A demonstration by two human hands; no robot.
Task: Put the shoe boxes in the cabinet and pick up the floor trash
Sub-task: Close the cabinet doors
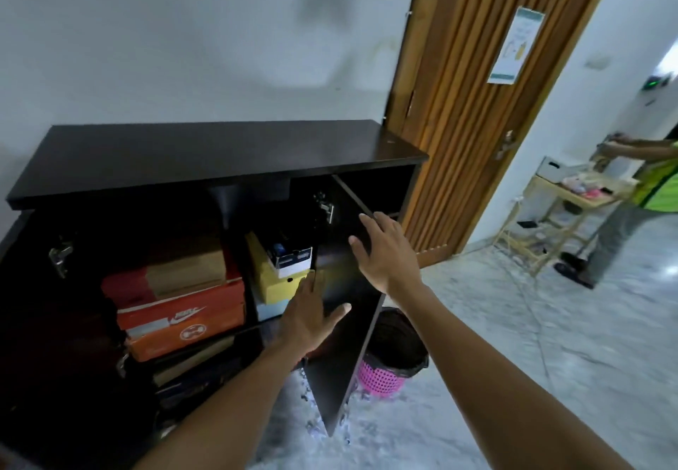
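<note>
A dark brown cabinet (205, 150) stands against the white wall with its doors open. Inside on the left shelf lie stacked orange and red shoe boxes (179, 319) with a brown box on top. To their right sits a yellow box (275, 282) with a dark blue and white box (291, 255) above it. My left hand (312, 315) lies flat with straight fingers on the inner face of the right cabinet door (345, 352). My right hand (385, 253) is spread open at that door's upper edge. Neither hand holds anything.
A pink waste basket (385, 370) lined with a black bag stands on the pale marble floor just behind the open door. A wooden slatted room door (473, 102) is to the right. Farther right, another person (642, 190) stands by a light wooden rack (565, 212).
</note>
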